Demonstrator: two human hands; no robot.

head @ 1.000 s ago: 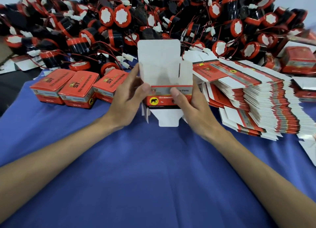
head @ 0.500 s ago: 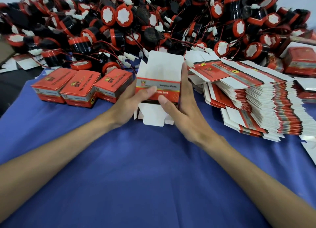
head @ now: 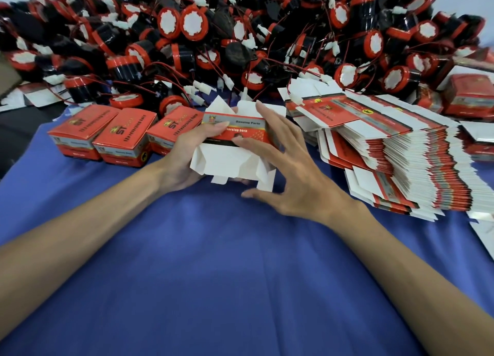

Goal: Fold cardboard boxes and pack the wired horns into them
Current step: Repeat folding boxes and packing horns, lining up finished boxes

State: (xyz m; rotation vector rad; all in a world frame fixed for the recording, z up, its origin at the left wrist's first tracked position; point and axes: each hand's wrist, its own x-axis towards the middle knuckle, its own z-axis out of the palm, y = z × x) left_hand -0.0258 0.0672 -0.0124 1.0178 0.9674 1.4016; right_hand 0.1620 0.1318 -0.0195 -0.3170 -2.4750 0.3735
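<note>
A half-formed cardboard box (head: 235, 135) is held just above the blue cloth (head: 213, 262) at mid-scene, on the near side of a great heap of wired horns (head: 240, 35). A row of closed boxes (head: 120, 133) stands to its left and a leaning stack of flat cartons (head: 387, 163) to its right. The left hand (head: 184, 152) grips the box from the left, thumb laid across the printed face and fingers curled out of sight beneath. The right hand (head: 294, 174) comes in from the right, released and splayed, grasping nothing. One straight finger rests on the red panel, another reaches to the far top edge, and the thumb stretches clear of the card on the near side. The white flaps (head: 230, 163) at the near end hang unfolded, and those at the far end also stand open. The carton looks thin and very light: it should be stiff along its creases but easily crushed or skewed, and its glossy print may slide under dry fingers. It is probably best taken by the side walls close to the corners, leaving the flaps free to be tucked. Both forearms reach forward from the near edge, converging on the box, wrists low over the cloth.
</note>
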